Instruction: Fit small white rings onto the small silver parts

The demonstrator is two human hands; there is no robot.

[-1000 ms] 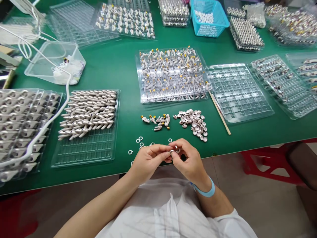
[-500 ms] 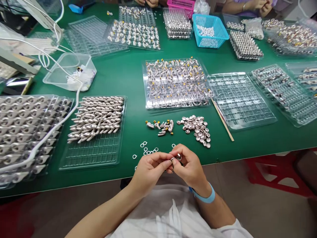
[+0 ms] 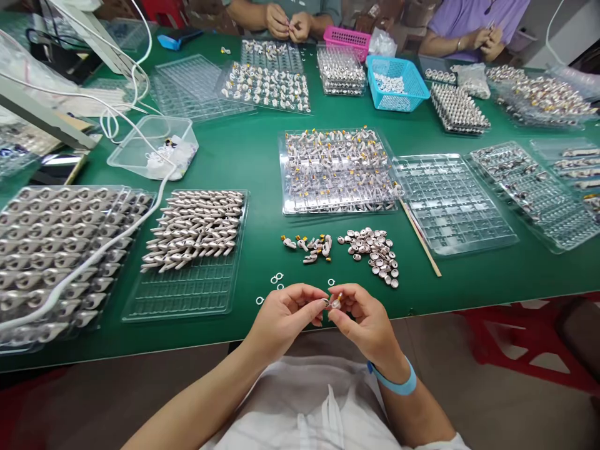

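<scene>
Head: left fingers [image 3: 308, 312] and right fingers [image 3: 345, 323] narrowly pinch small parts [image 3: 336, 304].

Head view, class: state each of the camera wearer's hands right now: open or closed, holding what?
Left hand: closed, pinching a small rounded part.
Right hand: closed, holding a small pale part with a gold-coloured piece.

The held piece [image 3: 337, 304] is white and yellow, the tabletop [image 3: 239, 156] green, the wristband [image 3: 399, 386] blue.

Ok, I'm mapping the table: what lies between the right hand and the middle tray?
In the head view, a white ring, then yellow-tipped parts and, right of those, caps lie between the right hand and tray.
</scene>
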